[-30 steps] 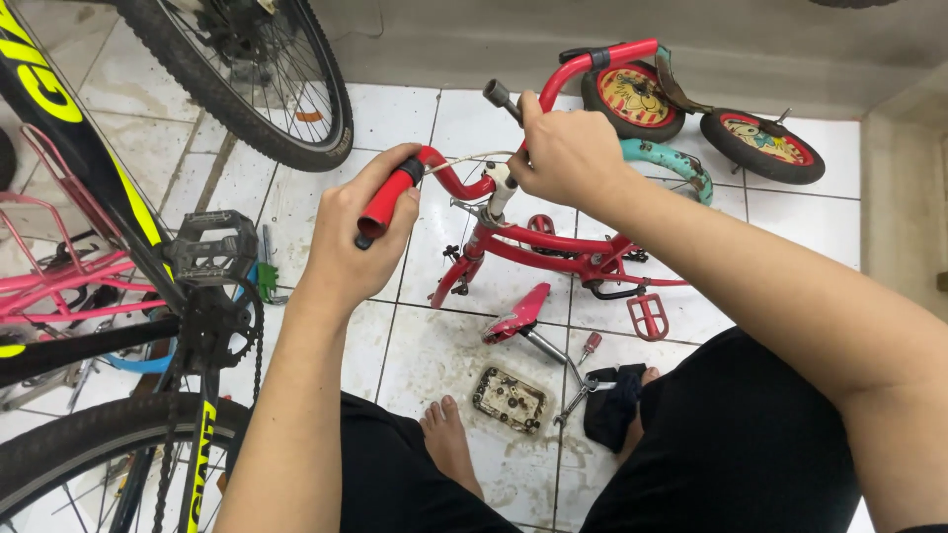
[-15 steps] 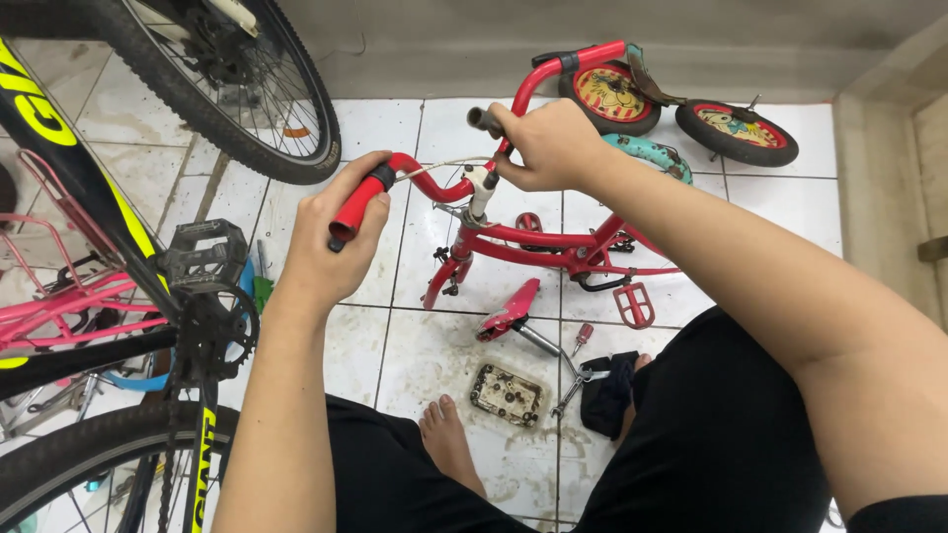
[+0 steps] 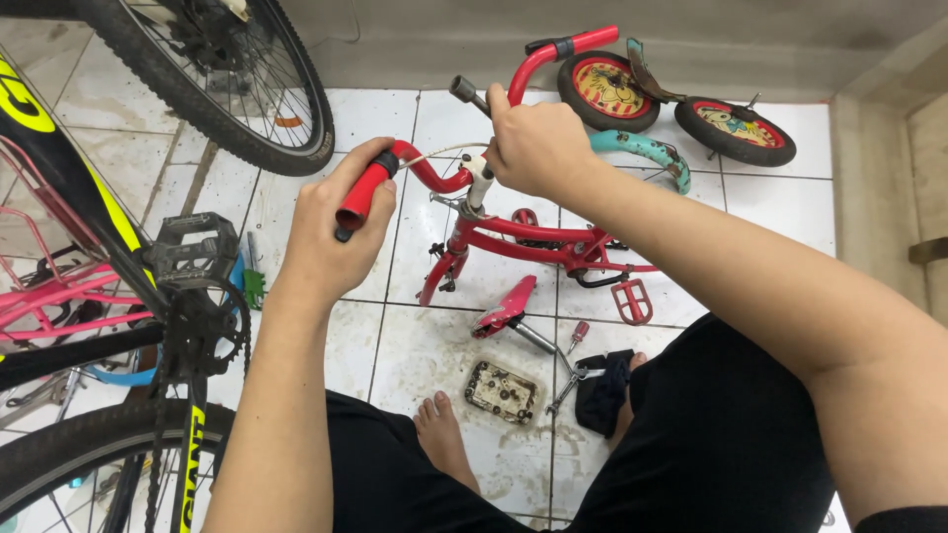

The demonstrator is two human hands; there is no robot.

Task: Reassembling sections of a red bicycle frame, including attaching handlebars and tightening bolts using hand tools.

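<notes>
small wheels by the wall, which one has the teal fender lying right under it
The right-hand small wheel, with the black tyre, has the teal fender just below it. The other small wheel, with the red rim, stands behind the red handlebar.

White tiled floor (image 3: 464, 326), grimy, dark grout lines. Grey concrete wall (image 3: 415, 39) along far edge. Beige wall (image 3: 879, 188) at right. Even, soft light, faint shadows.

White tiled floor (image 3: 415, 345) carries a red seat (image 3: 506, 307), small tray of parts (image 3: 503, 390), screwdriver (image 3: 577, 335) and two wheels (image 3: 671, 104)
</notes>
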